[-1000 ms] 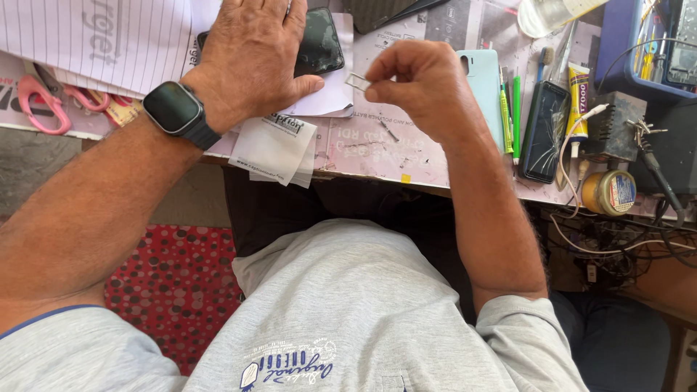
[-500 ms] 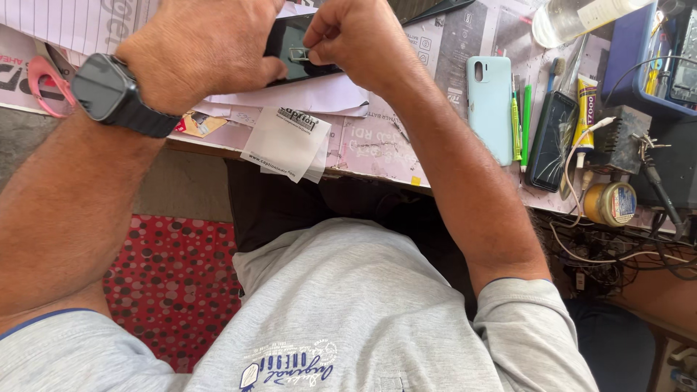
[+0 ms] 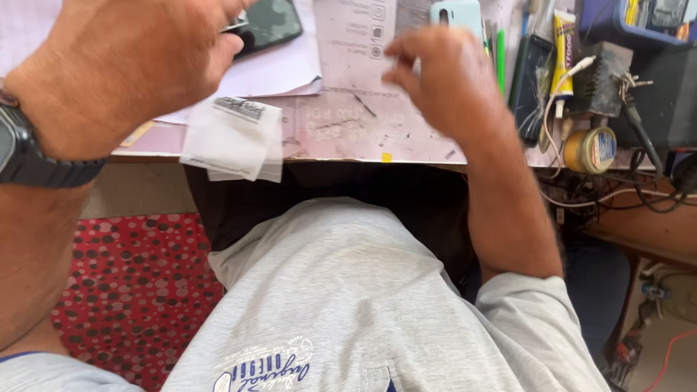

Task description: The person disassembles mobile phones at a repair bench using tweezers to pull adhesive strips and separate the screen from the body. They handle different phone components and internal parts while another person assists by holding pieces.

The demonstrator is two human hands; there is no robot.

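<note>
Near me, my left hand (image 3: 127, 69) hovers over the tabletop (image 3: 348, 134), its grip on the dark phone's (image 3: 268, 23) edge, I think. Right hand (image 3: 443, 83) is loose, blurred, holding nothing I can see. Phone work looks underway; next calls for steadying it flat beyond the white packet (image 3: 232, 138).

I see a pinkish worktable (image 3: 341, 134) across the top of the frame. On it lie white papers (image 3: 283, 69) at upper left, a dark phone (image 3: 270, 23) on them, a pale green phone (image 3: 457, 13) top centre, a glue tube (image 3: 561, 40) and a round tin (image 3: 589, 150) at right.
</note>
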